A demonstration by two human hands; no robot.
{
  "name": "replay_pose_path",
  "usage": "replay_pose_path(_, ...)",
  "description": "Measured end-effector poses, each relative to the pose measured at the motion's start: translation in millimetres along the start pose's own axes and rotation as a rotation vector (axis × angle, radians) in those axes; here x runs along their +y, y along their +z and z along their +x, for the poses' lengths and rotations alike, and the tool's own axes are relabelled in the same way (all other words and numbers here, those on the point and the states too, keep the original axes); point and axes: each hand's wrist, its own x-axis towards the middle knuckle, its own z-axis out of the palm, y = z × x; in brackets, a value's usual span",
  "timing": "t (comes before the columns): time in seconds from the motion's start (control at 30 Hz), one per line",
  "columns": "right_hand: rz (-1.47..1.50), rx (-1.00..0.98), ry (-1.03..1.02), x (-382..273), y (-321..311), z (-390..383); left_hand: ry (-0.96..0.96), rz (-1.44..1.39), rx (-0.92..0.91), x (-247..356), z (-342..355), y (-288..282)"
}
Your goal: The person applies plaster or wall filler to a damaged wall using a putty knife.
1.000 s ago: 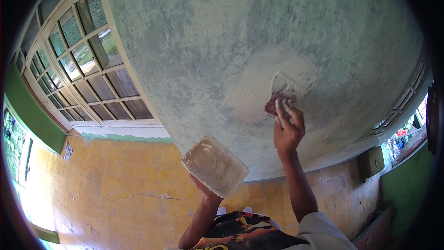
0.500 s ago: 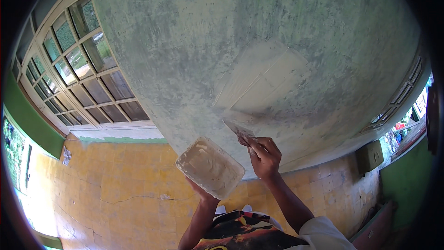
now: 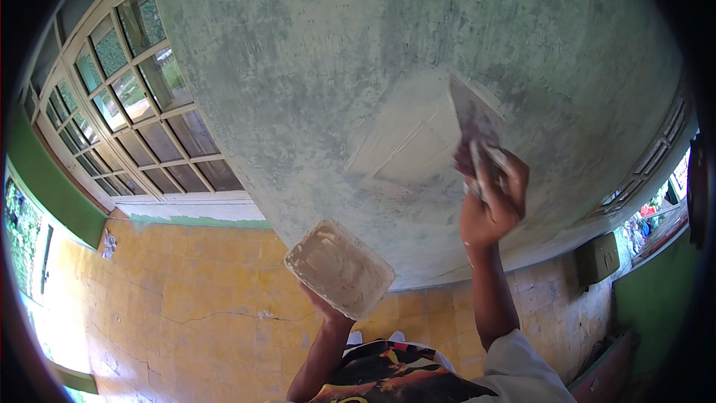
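Closest to us, our left hand [image 3: 326,307] comes up from the lower edge with its grip clenched under a flat rectangular tray [image 3: 339,269] smeared with pale filler, holding it tilted just in front of the wall's lower edge. Our right hand [image 3: 488,198] is raised higher and to the right, its grip grasping the handle of a wide scraper [image 3: 471,121]. The blade lies flat against the mottled green wall [image 3: 321,67], at the right edge of a pale, freshly smoothed patch [image 3: 414,138] of filler. Below us spreads the yellow tiled floor [image 3: 194,306], cracked in places. Farther off, to the left of the wall, stands a white window [image 3: 130,104] with many small panes.
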Motion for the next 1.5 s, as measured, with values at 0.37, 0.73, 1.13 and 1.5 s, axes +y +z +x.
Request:
replay_pose_path(0.37,0.054,-0.402,0.044,-41,59,-113,0.107,0.031,0.013,7,-4,-13)
replay_pose_path(0.73,0.237,-0.37,0.289,-48,16,-105,-0.003,0.012,-0.057,14,-7,-20)
replay_pose_path(1.13,-0.003,-0.287,0.252,41,-1,-35,-0.02,-0.011,0.003,2,7,-23)
replay_pose_path(1.5,0.14,0.171,-0.026,23,-6,45,-0.005,-0.021,-0.008,0,11,-9)
